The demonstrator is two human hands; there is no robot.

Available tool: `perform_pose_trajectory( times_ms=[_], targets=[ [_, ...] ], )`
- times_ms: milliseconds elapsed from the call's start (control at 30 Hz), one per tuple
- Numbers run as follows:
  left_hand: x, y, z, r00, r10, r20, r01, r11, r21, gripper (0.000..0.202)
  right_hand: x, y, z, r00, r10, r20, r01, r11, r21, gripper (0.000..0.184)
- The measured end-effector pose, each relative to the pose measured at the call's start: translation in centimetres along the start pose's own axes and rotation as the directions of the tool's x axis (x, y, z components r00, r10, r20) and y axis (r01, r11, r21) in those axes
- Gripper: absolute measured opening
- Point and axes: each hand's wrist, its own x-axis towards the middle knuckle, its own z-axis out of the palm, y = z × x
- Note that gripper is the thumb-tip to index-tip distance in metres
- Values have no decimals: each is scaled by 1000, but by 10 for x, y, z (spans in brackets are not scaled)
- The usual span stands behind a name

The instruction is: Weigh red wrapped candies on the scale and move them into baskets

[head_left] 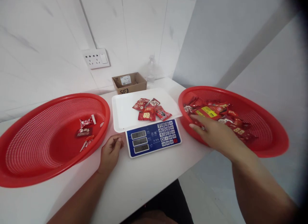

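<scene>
Several red packets point(84, 132) are lying in the left basket point(31, 147); the left hand point(111, 151), fingers curling, is resting beside the scale point(154, 141), whose tray point(122, 113) is bearing more. The right hand point(211, 129) is hovering over the right basket point(271, 143); whether its fingers are pinching, I cannot tell.

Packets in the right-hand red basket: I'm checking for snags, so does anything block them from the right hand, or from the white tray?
Nothing visible stands between the right hand and the nearest packets. Toward the white tray, only the left rim of the right-hand red basket stands in the way.
</scene>
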Motion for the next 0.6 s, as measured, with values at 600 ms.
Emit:
perform_pose_trajectory(
  times_ms=[600],
  targets=[
    [4, 1, 0, 997, -52, -63, 54, 998, 40, 18, -15, 7, 14, 990, 135, 39, -132, 988, -75, 48]
  ],
)
